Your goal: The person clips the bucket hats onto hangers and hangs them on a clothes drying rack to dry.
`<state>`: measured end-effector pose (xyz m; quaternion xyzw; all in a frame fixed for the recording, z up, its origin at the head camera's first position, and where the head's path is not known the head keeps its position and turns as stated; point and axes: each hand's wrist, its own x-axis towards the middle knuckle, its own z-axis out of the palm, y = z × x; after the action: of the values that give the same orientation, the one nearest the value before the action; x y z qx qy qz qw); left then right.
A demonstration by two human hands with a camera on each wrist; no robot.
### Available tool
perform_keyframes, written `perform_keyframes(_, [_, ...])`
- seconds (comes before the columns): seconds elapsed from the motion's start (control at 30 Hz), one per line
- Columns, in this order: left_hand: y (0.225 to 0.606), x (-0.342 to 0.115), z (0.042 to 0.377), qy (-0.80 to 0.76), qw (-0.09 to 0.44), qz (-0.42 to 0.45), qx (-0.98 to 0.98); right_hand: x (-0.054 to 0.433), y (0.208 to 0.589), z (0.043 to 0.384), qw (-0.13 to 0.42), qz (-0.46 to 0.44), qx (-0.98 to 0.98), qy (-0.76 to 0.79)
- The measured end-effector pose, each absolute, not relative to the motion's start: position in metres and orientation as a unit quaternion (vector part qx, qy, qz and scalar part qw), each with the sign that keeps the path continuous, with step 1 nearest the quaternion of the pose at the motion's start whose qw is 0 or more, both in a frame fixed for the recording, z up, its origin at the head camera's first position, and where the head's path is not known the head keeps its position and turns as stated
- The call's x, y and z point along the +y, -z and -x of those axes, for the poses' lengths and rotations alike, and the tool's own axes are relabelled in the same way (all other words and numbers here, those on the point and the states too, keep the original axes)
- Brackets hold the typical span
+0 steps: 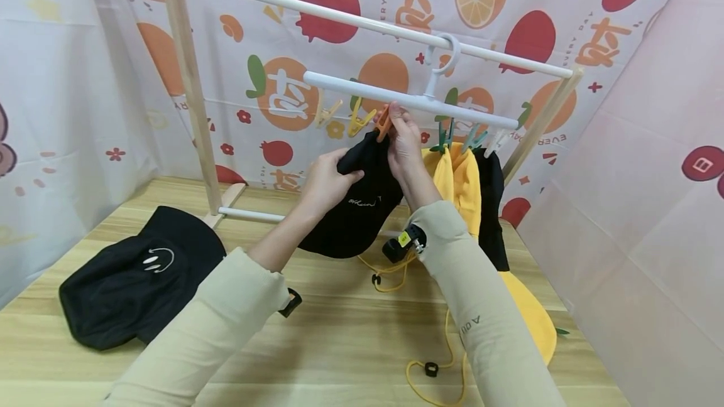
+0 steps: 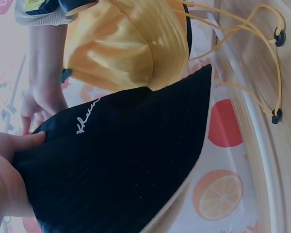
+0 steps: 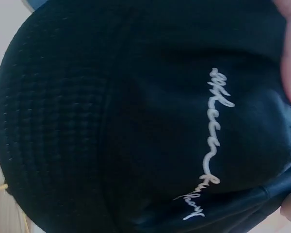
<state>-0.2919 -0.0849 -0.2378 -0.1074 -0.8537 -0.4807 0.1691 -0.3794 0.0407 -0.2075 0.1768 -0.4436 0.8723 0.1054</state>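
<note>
My left hand (image 1: 328,184) grips a black bucket hat (image 1: 356,218) by its crown, with the thumb across the cloth. White script lettering runs over the hat in all three views, and its brim hangs down. At the top of the crown, my right hand (image 1: 405,143) pinches an orange clothespin (image 1: 384,123) under the white hanger (image 1: 367,88). The clothespin's tips are right at the hat's upper edge. In the left wrist view the hat (image 2: 121,155) covers part of the right hand's fingers. A yellow clothespin (image 1: 357,119) hangs just left of the orange one.
The hanger hooks over the white rod (image 1: 362,19) of a wooden rack. A yellow hat (image 1: 465,181) with cords and a black item (image 1: 493,206) hang from clothespins on the right. A black hat (image 1: 141,275) with a smiley design lies on the table (image 1: 317,331) at left.
</note>
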Motion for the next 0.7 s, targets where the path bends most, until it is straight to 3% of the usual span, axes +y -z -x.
perform_keyframes(0.33, [0.241, -0.079, 0.293, 0.494, 0.175, 0.113, -0.844, 0.049, 0.218, 0.375, 0.089, -0.172, -0.448, -0.873])
perform_keyframes(0.7, [0.264, -0.090, 0.298, 0.478, 0.216, 0.110, -0.844, 0.051, 0.224, 0.360, 0.118, -0.149, -0.508, -0.840])
